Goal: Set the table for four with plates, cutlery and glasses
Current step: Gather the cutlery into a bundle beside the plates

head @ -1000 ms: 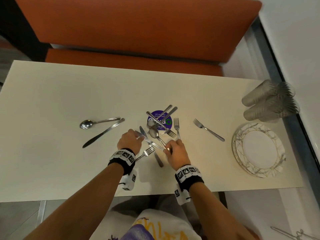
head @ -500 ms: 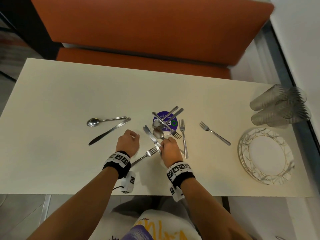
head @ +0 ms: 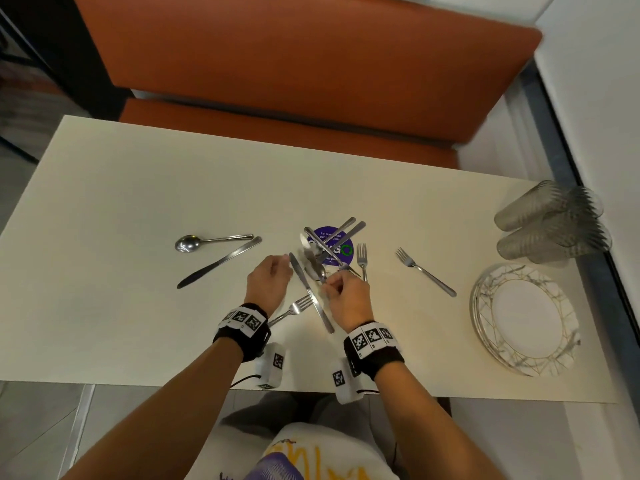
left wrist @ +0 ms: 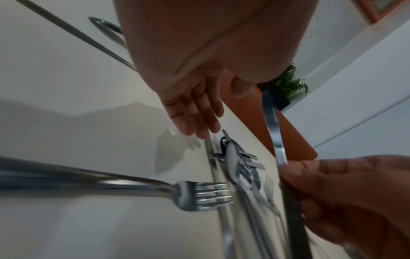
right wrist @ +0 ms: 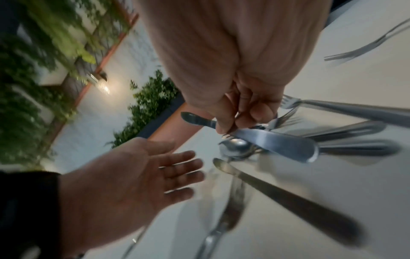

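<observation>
My right hand [head: 346, 296] pinches a table knife [right wrist: 277, 140] at its middle, and the blade [left wrist: 271, 121] tilts up off the table. My left hand [head: 268, 282] hovers just left of it, fingers [left wrist: 195, 113] straight, holding nothing. A second knife [head: 311, 296] lies flat between the hands. A fork [head: 292, 308] lies by my left wrist. More cutlery is piled on a purple sticker [head: 341, 252], with a spoon [head: 315, 271] at its near side. A stack of plates [head: 485, 306] and a cluster of ribbed glasses [head: 550, 223] are at the right end.
A spoon [head: 188, 242] and a knife [head: 218, 263] lie together left of centre. One fork [head: 362, 258] lies beside the pile and another fork [head: 424, 275] further right. An orange bench [head: 277, 81] runs along the far side of the white table [head: 138, 188].
My right hand has shifted left from the fork handle and picked up a knife, raising its blade. My left hand has let go of the cutlery and straightened its fingers.
</observation>
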The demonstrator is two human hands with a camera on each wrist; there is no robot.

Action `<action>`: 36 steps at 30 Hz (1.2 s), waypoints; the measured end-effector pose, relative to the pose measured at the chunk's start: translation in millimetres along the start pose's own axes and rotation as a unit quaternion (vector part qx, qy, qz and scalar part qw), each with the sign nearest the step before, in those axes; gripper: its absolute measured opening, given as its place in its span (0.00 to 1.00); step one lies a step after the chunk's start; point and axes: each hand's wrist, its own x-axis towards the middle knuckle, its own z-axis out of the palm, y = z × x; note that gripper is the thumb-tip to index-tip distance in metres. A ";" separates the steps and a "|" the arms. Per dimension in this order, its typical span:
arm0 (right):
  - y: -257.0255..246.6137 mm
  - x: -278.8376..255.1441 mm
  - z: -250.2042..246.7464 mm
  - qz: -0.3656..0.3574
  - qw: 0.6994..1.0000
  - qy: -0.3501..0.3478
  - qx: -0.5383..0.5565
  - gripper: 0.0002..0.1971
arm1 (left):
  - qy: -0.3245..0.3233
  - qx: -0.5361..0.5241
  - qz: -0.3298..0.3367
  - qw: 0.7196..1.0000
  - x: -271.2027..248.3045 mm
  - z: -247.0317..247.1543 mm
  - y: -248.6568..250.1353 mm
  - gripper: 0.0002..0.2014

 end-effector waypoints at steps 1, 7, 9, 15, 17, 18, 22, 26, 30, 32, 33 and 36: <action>-7.2 -0.8 -0.2 -0.007 1.000 0.006 0.021 0.04 | -0.026 -0.032 0.000 0.999 -1.3 5.2 5.0 0.19; -35.3 -4.2 21.6 -0.067 0.993 0.006 0.096 0.06 | -0.061 -0.242 -0.013 0.968 -10.8 14.2 31.4 0.18; -31.5 -5.3 24.3 -0.076 0.992 0.003 0.104 0.05 | -0.048 -0.275 -0.011 0.960 -9.2 7.6 31.8 0.18; 10.9 -6.6 18.5 -0.053 0.998 0.013 -0.025 0.08 | -0.021 -0.269 -0.046 0.962 -1.6 -25.7 8.7 0.18; 24.5 -10.0 23.2 -0.061 0.995 -0.011 -0.077 0.11 | -0.014 -0.256 -0.065 0.964 -3.7 -30.4 -0.3 0.19; 28.7 -11.8 26.8 -0.069 0.992 -0.024 -0.102 0.12 | -0.011 -0.253 -0.072 0.965 -4.8 -31.5 -4.5 0.19; 33.2 -13.1 43.6 -0.069 0.983 -0.043 -0.164 0.11 | -0.002 -0.242 -0.091 0.966 -10.1 -35.4 -16.7 0.18; 26.4 -6.7 51.8 -0.029 0.982 -0.030 -0.186 0.07 | 0.009 -0.227 -0.099 0.969 -12.9 -41.9 -23.5 0.18; 21.3 -2.7 55.3 0.011 0.978 -0.042 -0.205 0.10 | 0.015 -0.224 -0.110 0.968 -12.8 -44.1 -25.3 0.18; 20.1 -2.0 56.0 0.028 0.977 -0.043 -0.208 0.12 | 0.014 -0.224 -0.113 0.968 -13.1 -43.5 -23.8 0.18; 19.0 -2.2 55.5 0.034 0.976 -0.043 -0.209 0.13 | 0.014 -0.225 -0.114 0.968 -13.0 -42.6 -22.5 0.18; 19.1 -3.2 54.4 0.036 0.977 -0.035 -0.209 0.13 | 0.013 -0.220 -0.120 0.968 -12.3 -39.2 -17.8 0.18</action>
